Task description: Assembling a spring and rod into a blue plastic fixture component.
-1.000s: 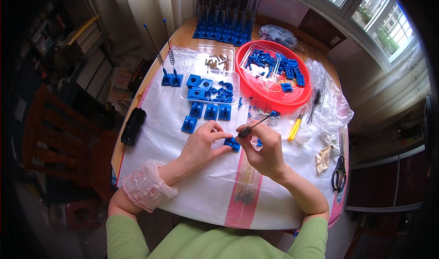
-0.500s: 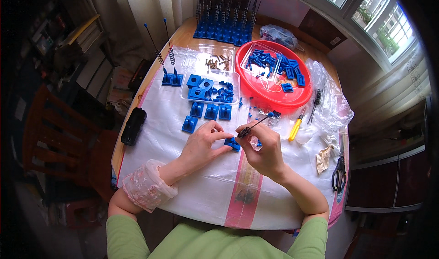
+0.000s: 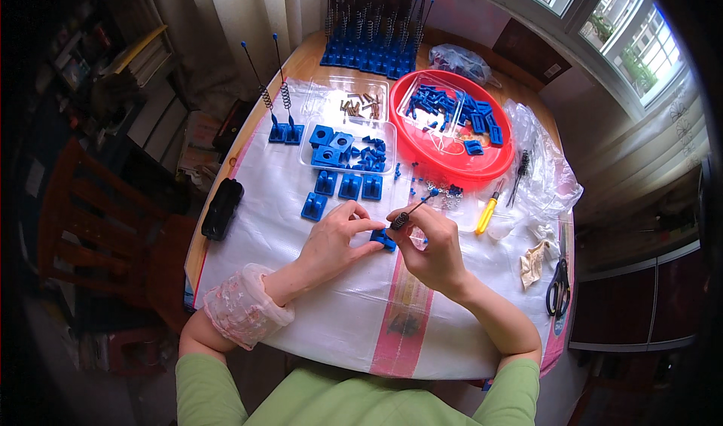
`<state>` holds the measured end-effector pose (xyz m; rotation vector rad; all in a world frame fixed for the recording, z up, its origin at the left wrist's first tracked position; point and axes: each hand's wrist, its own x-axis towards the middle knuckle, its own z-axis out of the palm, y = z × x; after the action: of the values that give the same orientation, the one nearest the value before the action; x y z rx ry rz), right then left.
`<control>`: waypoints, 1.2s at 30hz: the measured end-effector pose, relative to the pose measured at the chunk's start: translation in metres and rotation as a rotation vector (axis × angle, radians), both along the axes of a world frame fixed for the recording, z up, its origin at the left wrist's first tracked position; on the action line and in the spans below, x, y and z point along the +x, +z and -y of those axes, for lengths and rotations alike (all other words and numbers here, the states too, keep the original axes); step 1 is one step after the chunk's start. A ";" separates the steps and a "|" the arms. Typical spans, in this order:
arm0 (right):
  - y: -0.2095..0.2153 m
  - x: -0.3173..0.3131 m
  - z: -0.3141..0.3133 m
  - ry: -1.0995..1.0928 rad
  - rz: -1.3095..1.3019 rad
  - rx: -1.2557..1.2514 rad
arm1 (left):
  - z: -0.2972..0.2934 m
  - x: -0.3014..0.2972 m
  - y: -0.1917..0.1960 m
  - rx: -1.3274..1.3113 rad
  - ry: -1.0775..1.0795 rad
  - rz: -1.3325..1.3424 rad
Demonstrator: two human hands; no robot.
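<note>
My right hand [image 3: 433,249] pinches a dark coil spring [image 3: 400,220] on a thin rod tipped with a blue knob [image 3: 434,193]. The rod slants up and away to the right. Under its lower end lies a small blue plastic base [image 3: 385,239] on the white table cover. My left hand [image 3: 335,238] grips this base between thumb and forefinger from the left side. Whether the spring's end touches the base is hidden by my fingers. Just beyond my left hand sit several square blue bases with upright lugs [image 3: 349,187].
Beyond them stands a clear box of blue parts [image 3: 324,156]; a red basin [image 3: 493,171] is at the back right. Two finished spring rods [image 3: 285,98] stand at left. A yellow screwdriver [image 3: 486,215], black scissors [image 3: 558,287] and a black case [image 3: 223,209] lie around.
The rod in my right hand has tilted slightly, its blue knob shifting a little left. My left hand stays on the blue base. The whole view has shifted slightly.
</note>
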<state>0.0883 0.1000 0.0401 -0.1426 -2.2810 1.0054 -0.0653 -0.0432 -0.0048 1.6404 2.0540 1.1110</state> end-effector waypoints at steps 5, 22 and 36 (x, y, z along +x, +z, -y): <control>0.003 0.000 0.000 0.001 -0.011 -0.002 | 0.000 0.000 -0.001 -0.002 -0.001 -0.002; 0.002 0.000 0.000 0.001 -0.011 0.010 | 0.000 0.000 -0.001 -0.001 -0.002 0.000; 0.001 0.000 0.000 -0.001 -0.004 -0.007 | 0.000 -0.001 -0.003 0.012 -0.003 0.011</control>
<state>0.0882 0.0998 0.0413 -0.1451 -2.2734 1.0125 -0.0663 -0.0431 -0.0077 1.6389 2.0410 1.1308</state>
